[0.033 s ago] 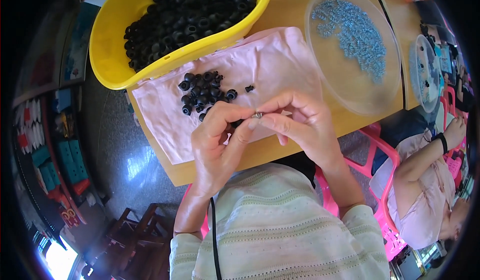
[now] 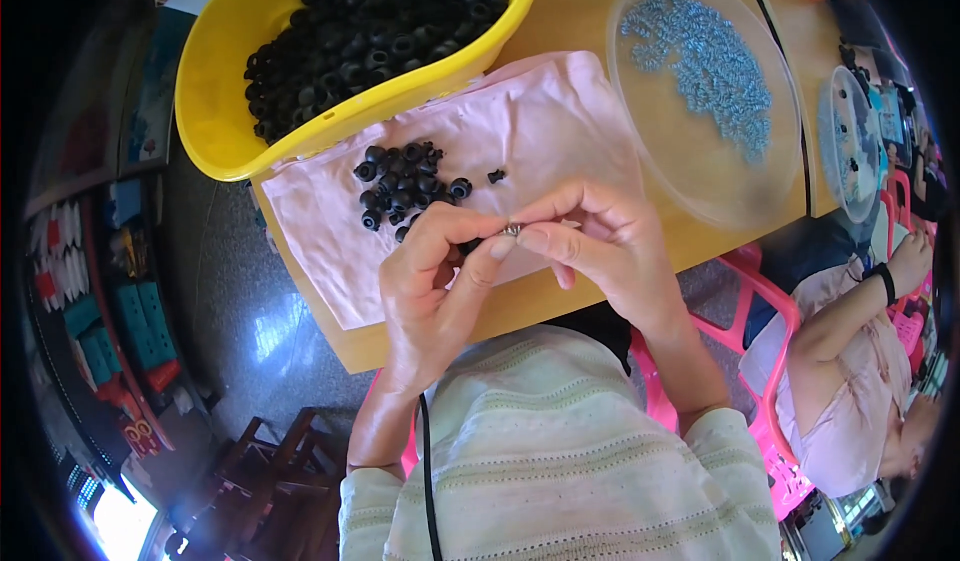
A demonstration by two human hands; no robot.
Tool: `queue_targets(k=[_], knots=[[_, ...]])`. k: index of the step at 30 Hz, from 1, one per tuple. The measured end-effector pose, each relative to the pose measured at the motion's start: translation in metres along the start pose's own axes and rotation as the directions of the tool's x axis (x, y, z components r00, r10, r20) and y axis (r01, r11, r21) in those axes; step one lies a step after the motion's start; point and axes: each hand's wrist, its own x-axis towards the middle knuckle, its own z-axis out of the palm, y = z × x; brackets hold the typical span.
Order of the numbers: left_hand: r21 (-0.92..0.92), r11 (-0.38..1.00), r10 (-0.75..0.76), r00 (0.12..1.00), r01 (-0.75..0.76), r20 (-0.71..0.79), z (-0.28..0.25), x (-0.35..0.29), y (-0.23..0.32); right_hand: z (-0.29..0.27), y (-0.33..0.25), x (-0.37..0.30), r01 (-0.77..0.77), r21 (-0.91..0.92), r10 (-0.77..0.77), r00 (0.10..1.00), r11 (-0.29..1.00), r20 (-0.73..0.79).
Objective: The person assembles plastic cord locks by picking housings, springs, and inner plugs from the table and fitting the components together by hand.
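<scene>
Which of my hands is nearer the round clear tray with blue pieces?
Right: your right hand is just off the near left side of the round clear tray; your left hand is farther left, over the pink cloth.

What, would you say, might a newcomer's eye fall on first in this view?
Probably the big yellow tub at the upper left, heaped with black hollow parts. Next come the shiny blue pieces in a round, clear tray at the upper right. In the centre, the left grip and right grip pinch a small metallic piece between their fingertips.
</scene>
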Motion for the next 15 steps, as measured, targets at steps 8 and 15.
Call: queue_targets(k=[8, 15], knots=[[0.275, 0.961, -0.039, 0.999, 0.036, 0.002, -0.003, -0.003, 0.008, -0.013, 0.009, -0.003, 0.171, -0.37, -0.204, 0.978, 0.913, -0.052], [0.601, 0.785, 0.135, 0.989, -0.148, 0.066, 0.003, -0.005, 0.003, -0.013, 0.015, -0.001, 0.321, -0.84, -0.481, 0.873, 0.437, 0.083]])
